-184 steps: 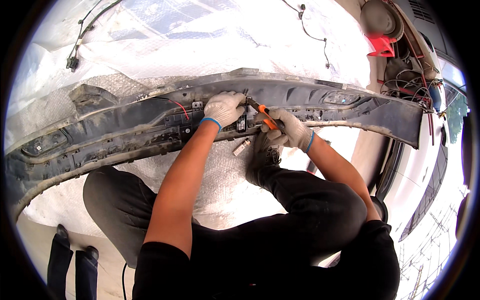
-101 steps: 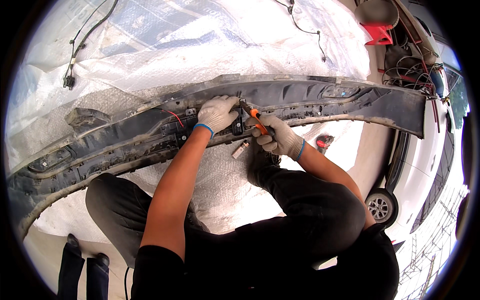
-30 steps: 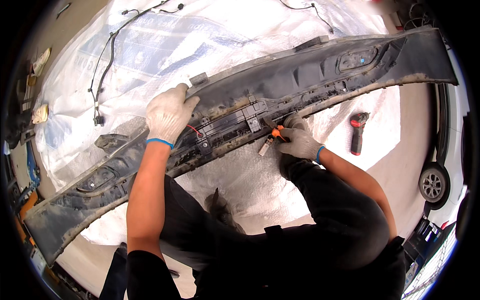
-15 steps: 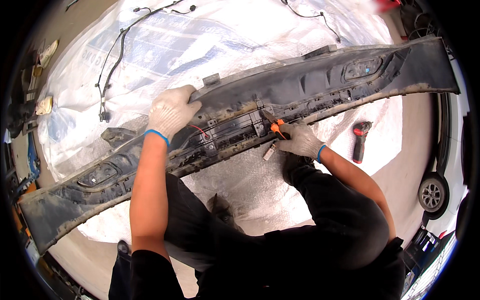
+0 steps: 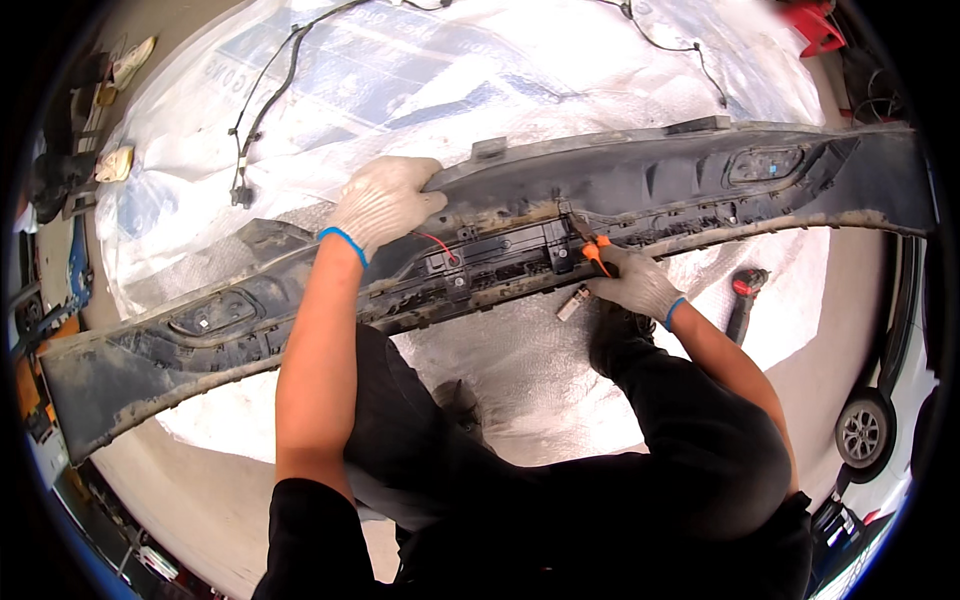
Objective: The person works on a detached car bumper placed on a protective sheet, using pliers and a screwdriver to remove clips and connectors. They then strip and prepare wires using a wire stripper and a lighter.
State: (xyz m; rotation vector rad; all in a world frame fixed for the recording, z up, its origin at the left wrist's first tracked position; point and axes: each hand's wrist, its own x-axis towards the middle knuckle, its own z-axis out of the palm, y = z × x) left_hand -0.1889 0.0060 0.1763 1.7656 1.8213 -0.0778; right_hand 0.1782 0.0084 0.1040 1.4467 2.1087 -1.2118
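Note:
A long, dirty black car bumper (image 5: pixel 600 170) lies slantwise across the view, its inner side up. My left hand (image 5: pixel 385 203), in a whitish knitted glove, is closed over its far edge, left of the middle. Pliers with orange handles (image 5: pixel 596 254) are held in my gloved right hand (image 5: pixel 637 283). Their dark jaws touch or hover just above the right end of a black bracket strip (image 5: pixel 505 245) on the bumper; which, I cannot tell. A thin red wire (image 5: pixel 436 240) curves from near my left hand to the strip's left end.
White plastic sheeting (image 5: pixel 450 80) covers the floor beneath the bumper. Black wiring harnesses (image 5: pixel 290 65) lie along its far side. A red-and-black power tool (image 5: pixel 745 300) lies at right, near a small pale cylinder (image 5: pixel 573 303). A car wheel (image 5: pixel 865 435) stands at far right.
The whole scene has shifted rightward in view, floor items included. Both hands keep their holds, and the plier jaws remain at the bracket strip's right end.

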